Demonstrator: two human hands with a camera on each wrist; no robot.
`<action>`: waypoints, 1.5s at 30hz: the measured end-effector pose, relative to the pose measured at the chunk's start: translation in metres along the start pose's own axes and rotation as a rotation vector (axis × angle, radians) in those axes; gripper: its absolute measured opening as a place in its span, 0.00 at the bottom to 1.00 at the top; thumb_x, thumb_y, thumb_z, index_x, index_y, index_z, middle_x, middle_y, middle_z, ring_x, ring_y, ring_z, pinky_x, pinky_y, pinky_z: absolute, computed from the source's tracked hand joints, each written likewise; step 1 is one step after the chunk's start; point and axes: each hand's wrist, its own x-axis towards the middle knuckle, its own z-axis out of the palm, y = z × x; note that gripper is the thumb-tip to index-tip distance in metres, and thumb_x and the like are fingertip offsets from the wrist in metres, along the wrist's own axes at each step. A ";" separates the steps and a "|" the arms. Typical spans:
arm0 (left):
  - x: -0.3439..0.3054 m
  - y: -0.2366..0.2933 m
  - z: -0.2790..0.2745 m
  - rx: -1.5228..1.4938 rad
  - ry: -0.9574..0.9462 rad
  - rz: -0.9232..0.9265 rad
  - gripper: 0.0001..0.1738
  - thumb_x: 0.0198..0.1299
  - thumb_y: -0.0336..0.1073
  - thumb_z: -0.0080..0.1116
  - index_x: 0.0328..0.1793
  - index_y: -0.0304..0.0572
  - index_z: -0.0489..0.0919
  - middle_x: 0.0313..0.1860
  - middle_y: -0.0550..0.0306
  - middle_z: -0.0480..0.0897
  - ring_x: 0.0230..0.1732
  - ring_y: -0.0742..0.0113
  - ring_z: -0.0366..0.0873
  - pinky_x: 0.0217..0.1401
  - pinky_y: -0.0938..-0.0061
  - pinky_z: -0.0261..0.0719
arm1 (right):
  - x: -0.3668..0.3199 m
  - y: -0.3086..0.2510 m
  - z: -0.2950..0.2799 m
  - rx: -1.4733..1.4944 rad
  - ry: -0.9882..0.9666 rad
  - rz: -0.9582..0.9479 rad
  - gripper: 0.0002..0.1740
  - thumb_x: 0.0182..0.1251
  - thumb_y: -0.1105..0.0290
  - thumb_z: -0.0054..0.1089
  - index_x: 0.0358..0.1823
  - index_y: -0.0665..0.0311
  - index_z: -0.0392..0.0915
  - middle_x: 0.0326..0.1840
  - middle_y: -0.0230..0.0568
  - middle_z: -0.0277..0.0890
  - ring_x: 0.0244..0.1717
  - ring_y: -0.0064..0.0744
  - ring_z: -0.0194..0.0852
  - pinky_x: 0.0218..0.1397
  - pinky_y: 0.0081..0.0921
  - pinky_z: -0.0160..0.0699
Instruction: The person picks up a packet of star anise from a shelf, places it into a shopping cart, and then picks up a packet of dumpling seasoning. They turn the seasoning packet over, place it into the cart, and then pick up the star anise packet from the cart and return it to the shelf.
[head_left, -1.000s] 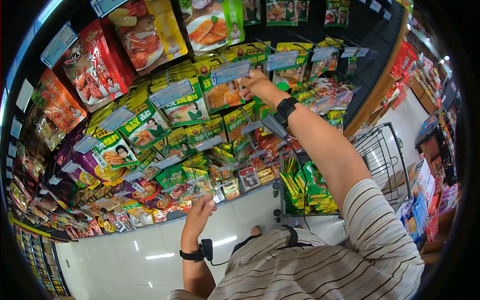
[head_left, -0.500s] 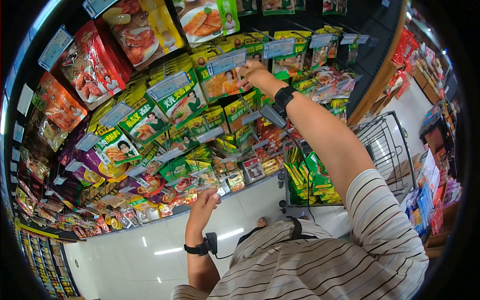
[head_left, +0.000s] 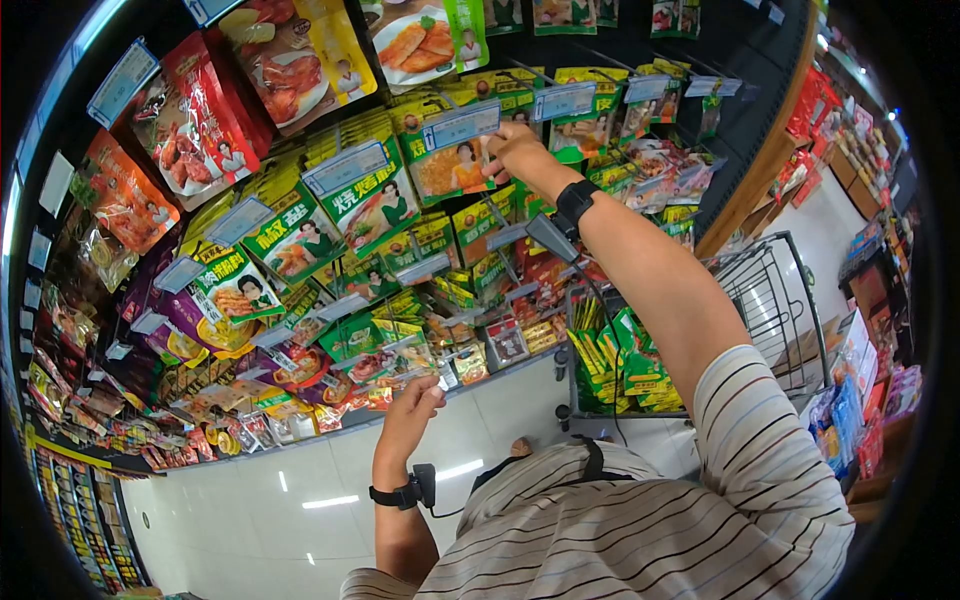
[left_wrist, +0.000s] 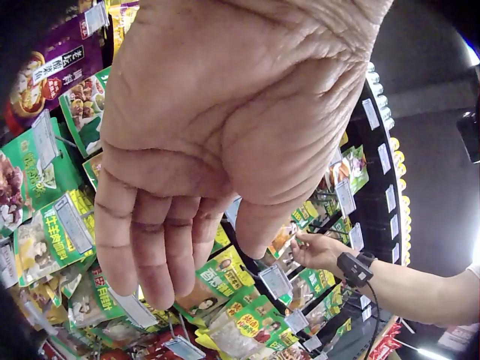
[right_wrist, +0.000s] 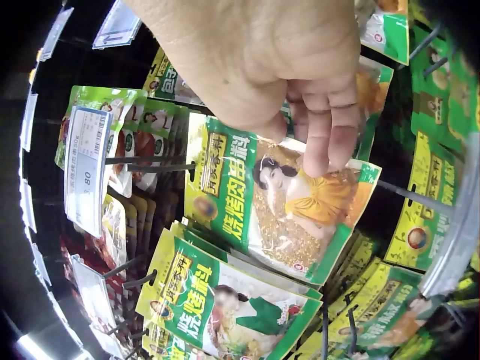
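Note:
In the head view my right hand [head_left: 518, 155] is at the right edge of a green and yellow seasoning packet [head_left: 445, 172] hanging on a rack hook. The right wrist view shows my thumb and curled fingers [right_wrist: 319, 150] pinching this packet's upper edge; its front [right_wrist: 289, 240] has golden crumbs and a figure in yellow. A similar packet [right_wrist: 236, 307] with a figure in green hangs beside it. My left hand [head_left: 408, 415] hovers before the lower rows of the rack, holding nothing. Its fingers bend loosely in the left wrist view, palm [left_wrist: 225, 112] toward the camera.
Blue-edged price tags [head_left: 345, 168] jut out ahead of the hooks. Larger food pouches [head_left: 190, 120] hang at upper left. A wire shopping cart [head_left: 775, 300] stands right of me, with green and yellow packets [head_left: 625, 360] inside. Pale floor tiles [head_left: 250, 510] lie below.
The head view shifts slightly. My right hand stays at the same packet, and my left hand keeps its loose pose low before the rack.

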 end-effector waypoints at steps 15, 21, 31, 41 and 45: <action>0.001 -0.005 0.001 0.011 -0.015 -0.020 0.22 0.73 0.45 0.53 0.62 0.35 0.75 0.50 0.50 0.84 0.50 0.63 0.83 0.50 0.71 0.80 | -0.013 -0.018 -0.002 0.040 -0.024 0.095 0.15 0.79 0.66 0.47 0.58 0.67 0.73 0.49 0.47 0.79 0.32 0.36 0.88 0.31 0.28 0.88; 0.004 -0.005 0.001 0.000 -0.024 -0.021 0.22 0.73 0.45 0.53 0.62 0.35 0.75 0.50 0.51 0.84 0.50 0.63 0.83 0.51 0.71 0.80 | -0.011 -0.018 -0.002 0.042 -0.044 0.101 0.17 0.79 0.66 0.47 0.60 0.69 0.72 0.51 0.48 0.79 0.33 0.37 0.88 0.32 0.28 0.88; 0.004 -0.003 0.002 0.008 -0.032 -0.025 0.23 0.73 0.45 0.52 0.63 0.34 0.75 0.50 0.51 0.83 0.51 0.63 0.83 0.51 0.71 0.80 | -0.010 -0.014 0.000 0.021 -0.026 0.093 0.19 0.79 0.65 0.47 0.63 0.70 0.71 0.53 0.50 0.79 0.36 0.37 0.89 0.33 0.29 0.89; 0.004 -0.009 0.003 -0.015 -0.023 -0.025 0.23 0.72 0.45 0.54 0.63 0.34 0.75 0.48 0.53 0.84 0.49 0.66 0.83 0.49 0.72 0.79 | -0.008 -0.007 -0.001 0.011 0.008 0.031 0.17 0.79 0.65 0.48 0.58 0.70 0.74 0.49 0.48 0.81 0.36 0.35 0.88 0.31 0.27 0.88; 0.003 -0.009 0.004 -0.003 -0.031 -0.019 0.22 0.73 0.45 0.52 0.63 0.34 0.75 0.50 0.51 0.83 0.51 0.63 0.83 0.51 0.71 0.81 | -0.011 -0.007 -0.001 0.013 -0.009 0.024 0.16 0.79 0.65 0.48 0.56 0.69 0.75 0.46 0.46 0.81 0.35 0.34 0.88 0.31 0.27 0.88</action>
